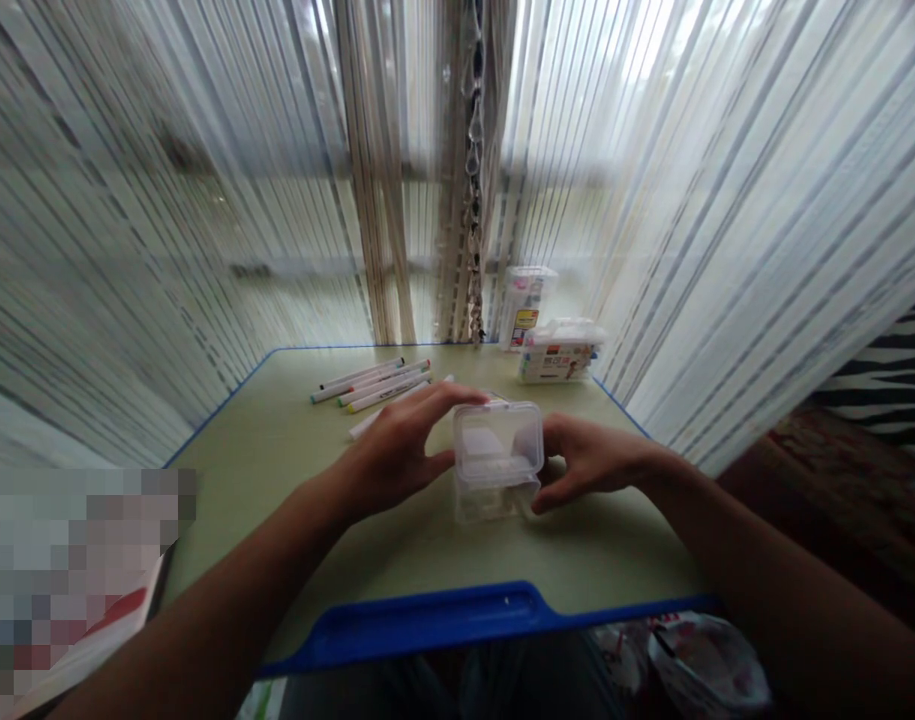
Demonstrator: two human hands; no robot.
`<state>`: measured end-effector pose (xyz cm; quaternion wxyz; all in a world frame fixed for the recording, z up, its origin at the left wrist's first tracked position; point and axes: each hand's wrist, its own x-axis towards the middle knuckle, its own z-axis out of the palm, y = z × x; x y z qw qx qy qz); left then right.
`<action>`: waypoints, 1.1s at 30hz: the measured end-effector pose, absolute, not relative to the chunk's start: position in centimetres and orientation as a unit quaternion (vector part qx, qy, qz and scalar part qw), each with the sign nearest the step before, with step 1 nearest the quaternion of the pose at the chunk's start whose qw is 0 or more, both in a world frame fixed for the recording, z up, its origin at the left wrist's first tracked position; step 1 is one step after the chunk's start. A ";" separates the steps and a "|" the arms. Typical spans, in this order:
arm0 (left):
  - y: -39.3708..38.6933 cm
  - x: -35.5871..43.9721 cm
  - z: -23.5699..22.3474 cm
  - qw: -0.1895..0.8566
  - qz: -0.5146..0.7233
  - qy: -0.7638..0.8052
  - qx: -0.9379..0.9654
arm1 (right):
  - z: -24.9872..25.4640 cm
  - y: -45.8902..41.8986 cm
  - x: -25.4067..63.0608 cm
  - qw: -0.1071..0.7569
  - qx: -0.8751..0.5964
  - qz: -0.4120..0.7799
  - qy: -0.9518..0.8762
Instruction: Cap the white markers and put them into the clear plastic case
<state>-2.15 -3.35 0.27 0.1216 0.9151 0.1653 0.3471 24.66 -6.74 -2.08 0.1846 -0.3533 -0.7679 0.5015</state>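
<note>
Striped string curtains (pixel 277 200) fall behind the pale green, blue-edged table (pixel 254 435), where I see a clear plastic box (pixel 497 442) near the middle, directly between two hands, neither plainly nearer; its long axis I can't make out for sure. It sits just right of the left hand (pixel 397 443), which holds it half curled, thumb at the side and forefinger at the far top edge, and just left of the right hand (pixel 593 455), likewise half curled, gripping the right side, thumb low. Loose markers (pixel 389 391) lie beyond the left hand.
</note>
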 end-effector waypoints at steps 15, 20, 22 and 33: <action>-3.6 -2.9 0.9 0.189 0.255 0.142 0.938 | -2.2 -7.0 24.3 0.170 -0.363 0.485 -0.777; -3.7 -3.2 0.9 0.200 0.236 0.138 0.941 | -2.1 -7.0 24.3 0.168 -0.360 0.483 -0.780; -3.7 -3.3 0.9 0.201 0.230 0.140 0.942 | -2.1 -7.0 24.3 0.167 -0.361 0.481 -0.781; -3.3 -3.4 0.8 0.211 0.246 0.141 0.936 | -2.1 -7.1 24.2 0.167 -0.358 0.492 -0.776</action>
